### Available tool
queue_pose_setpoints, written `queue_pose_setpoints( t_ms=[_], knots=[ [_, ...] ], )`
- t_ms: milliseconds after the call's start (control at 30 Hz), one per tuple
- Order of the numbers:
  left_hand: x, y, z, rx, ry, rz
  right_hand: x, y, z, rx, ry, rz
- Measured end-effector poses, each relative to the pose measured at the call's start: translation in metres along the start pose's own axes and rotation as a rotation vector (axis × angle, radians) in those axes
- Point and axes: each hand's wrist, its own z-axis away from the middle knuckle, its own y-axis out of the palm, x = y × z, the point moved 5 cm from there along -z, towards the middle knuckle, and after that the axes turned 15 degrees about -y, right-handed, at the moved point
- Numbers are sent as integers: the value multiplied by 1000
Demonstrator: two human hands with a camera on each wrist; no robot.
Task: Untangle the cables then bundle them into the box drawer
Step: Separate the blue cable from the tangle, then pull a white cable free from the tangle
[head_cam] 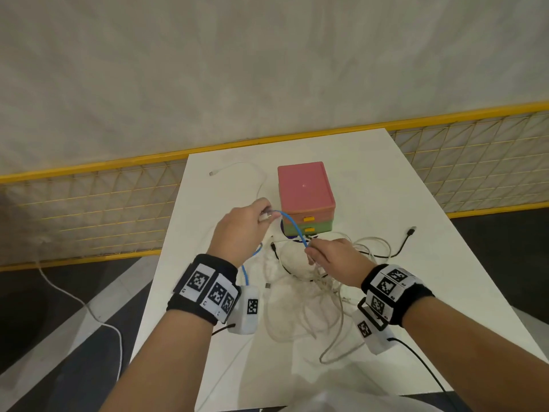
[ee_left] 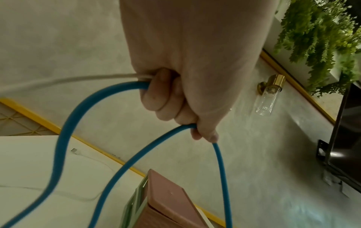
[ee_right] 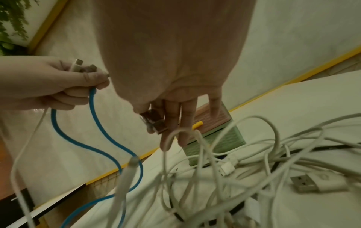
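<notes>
Left hand (head_cam: 237,230) raised above the worktop (head_cam: 386,203), just left of the box (head_cam: 306,190). Its grip is clenched round the blue cable (head_cam: 292,226) and a white cable (ee_left: 78,79) — two plug ends stick out past the fingers (ee_right: 86,77) in the right wrist view.

Right hand (head_cam: 335,257) hovers over the tangle (head_cam: 320,281), near the box front. Thumb and forefinger pinch a metal plug (ee_right: 154,121); remaining fingers extended. Which cable the plug belongs to cannot be told. The blue cable runs in an arc from the left hand down toward the right hand; a second stretch hangs below the left wrist.

Tangle of white and black cables lies on the worktop in front of the box, one black plug (head_cam: 411,231) trailing right. Box drawers — pink over green, yellow handles (head_cam: 309,218) — are closed. One separate white cable (head_cam: 237,166) lies left of the box.
</notes>
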Motion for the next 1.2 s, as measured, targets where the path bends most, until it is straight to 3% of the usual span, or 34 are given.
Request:
queue_pose_setpoints(
  t_ms=[100, 200, 300, 367, 467, 500, 633, 733, 833, 900, 1033, 1200],
  knots=[
    [-3, 6, 4, 126, -1, 30, 3, -6, -1, -78, -36, -57],
    [-4, 19, 10, 227, 6, -32, 15, -15, -6, -132, -123, 33],
    [3, 22, 11, 259, -54, -35, 22, -16, -20, 44, -17, 14],
    [8, 14, 11, 189, -84, 13, 34, -24, -36, 47, -44, -37],
    [20, -6, 11, -42, -158, 157, 48, -44, -67, -167, -63, -181],
    [24, -11, 12, -91, -182, 207, 53, -47, -77, -169, -66, -239],
    [35, -16, 23, -106, -220, 318, 72, -36, -82, 2, -169, -264],
    [40, -5, 30, -51, -218, 333, 75, -5, -53, 321, -226, -36],
    [41, 10, 36, 11, -207, 340, 65, 35, -23, 666, -160, 112],
    [40, 19, 39, 61, -212, 326, 60, 51, -12, 775, -132, 199],
    [36, 30, 44, 110, -211, 306, 59, 51, -7, 781, -134, 350],
    [31, 39, 48, 144, -216, 287, 60, 44, -8, 663, -176, 455]
  ],
)
